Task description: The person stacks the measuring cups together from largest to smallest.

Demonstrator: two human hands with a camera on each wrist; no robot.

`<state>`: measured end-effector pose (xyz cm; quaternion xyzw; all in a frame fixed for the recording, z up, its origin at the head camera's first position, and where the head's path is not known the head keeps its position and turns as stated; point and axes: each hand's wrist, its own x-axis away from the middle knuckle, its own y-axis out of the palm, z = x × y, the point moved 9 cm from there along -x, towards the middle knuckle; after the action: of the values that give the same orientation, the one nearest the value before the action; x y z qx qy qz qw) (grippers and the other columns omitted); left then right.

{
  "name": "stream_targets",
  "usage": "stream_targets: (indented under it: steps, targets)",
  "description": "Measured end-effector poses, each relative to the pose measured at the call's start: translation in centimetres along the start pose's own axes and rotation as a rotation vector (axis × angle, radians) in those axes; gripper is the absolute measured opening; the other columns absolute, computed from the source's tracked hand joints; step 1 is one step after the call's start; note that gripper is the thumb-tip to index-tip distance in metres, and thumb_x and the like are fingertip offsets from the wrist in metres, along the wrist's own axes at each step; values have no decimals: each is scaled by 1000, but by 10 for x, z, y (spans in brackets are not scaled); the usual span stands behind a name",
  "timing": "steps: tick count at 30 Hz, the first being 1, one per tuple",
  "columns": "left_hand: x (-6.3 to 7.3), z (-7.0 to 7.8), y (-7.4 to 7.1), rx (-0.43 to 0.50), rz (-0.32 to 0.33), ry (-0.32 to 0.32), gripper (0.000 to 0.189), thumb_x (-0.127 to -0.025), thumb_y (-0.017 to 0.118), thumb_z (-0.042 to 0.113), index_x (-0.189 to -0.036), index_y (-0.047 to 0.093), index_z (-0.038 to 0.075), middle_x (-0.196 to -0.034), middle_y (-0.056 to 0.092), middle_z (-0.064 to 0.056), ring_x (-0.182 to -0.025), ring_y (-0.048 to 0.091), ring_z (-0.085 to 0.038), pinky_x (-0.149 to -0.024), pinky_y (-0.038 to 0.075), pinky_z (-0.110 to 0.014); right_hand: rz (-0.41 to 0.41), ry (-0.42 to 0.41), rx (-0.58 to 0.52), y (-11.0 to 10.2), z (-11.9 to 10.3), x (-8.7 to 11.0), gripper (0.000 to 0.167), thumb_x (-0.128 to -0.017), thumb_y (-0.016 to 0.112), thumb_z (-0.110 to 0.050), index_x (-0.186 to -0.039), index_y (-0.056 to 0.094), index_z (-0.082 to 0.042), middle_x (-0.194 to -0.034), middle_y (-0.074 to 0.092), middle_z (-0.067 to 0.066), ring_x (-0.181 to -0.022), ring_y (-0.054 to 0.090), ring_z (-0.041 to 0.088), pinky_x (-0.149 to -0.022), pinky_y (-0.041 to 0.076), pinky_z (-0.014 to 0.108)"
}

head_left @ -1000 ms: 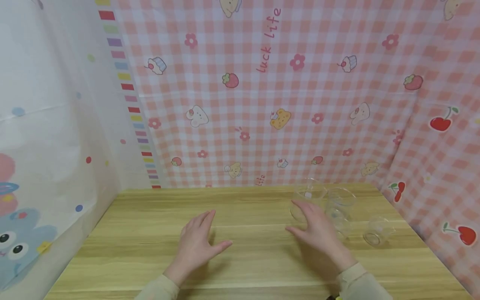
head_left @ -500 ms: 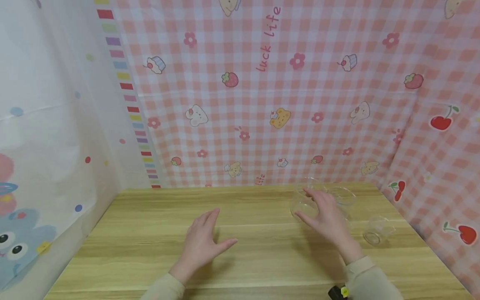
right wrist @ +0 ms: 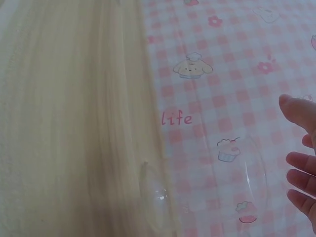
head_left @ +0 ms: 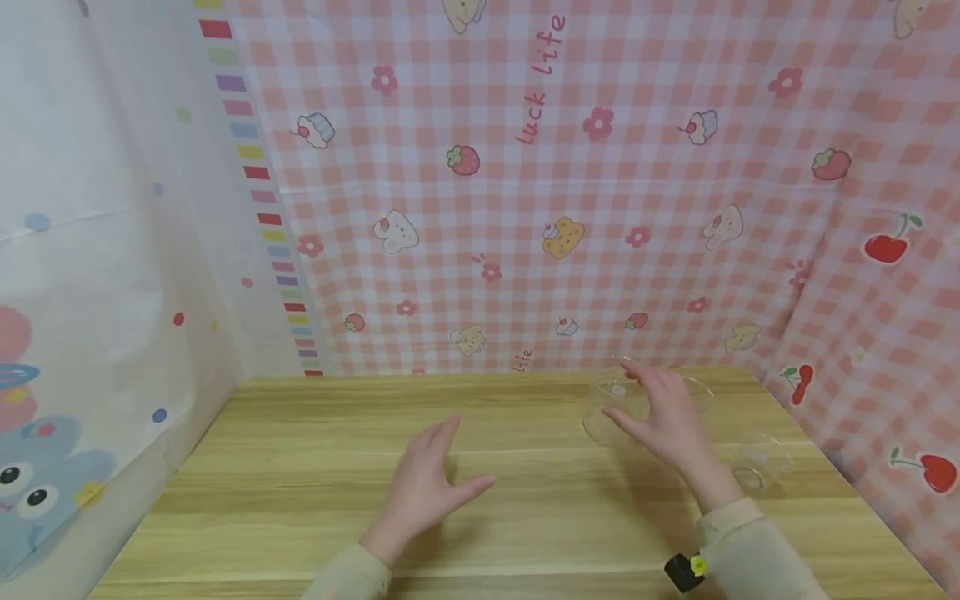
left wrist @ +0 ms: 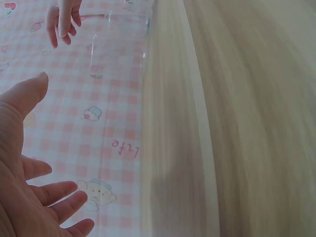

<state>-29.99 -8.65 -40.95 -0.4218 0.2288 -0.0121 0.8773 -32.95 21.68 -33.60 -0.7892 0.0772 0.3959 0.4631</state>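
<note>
left hand [head_left: 423,483] hung empty, fingers spread | right hand [head_left: 667,412] likewise, near clear glass [head_left: 598,412] | thumb gap probably matched glass's width

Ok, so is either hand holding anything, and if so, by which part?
Nothing is held: the left hand has nothing in it, and the right hand is near the large glass without gripping it.

"luck life" on checked cloth [head_left: 517,187], "life" below
</note>
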Motion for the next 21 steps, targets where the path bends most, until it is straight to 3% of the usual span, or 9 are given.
stream_targets:
  steps: [7, 21]
  targets:
    - [-3, 10, 8, 78, -14, -15, 95, -76, 81, 51, -147, 42, 1, -142, 49, -23, -131, 43, -42, -107, 35, -60, -39, 29, 24, 0, 7, -6, 69, -74, 87, -24, -129, 56, 4, -111, 65, 21, -104, 56, 41, -92, 43, 58]
    - [-4, 19, 22, 211, -26, -46, 94, -77, 82, 49, -146, 42, 0, -139, 53, -19, -129, 46, -38, -107, 37, -57, -197, 173, 42, 13, 27, -13, 78, -79, 83, -38, -137, 50, 3, -130, 56, 26, -119, 48, 45, -100, 39, 61]
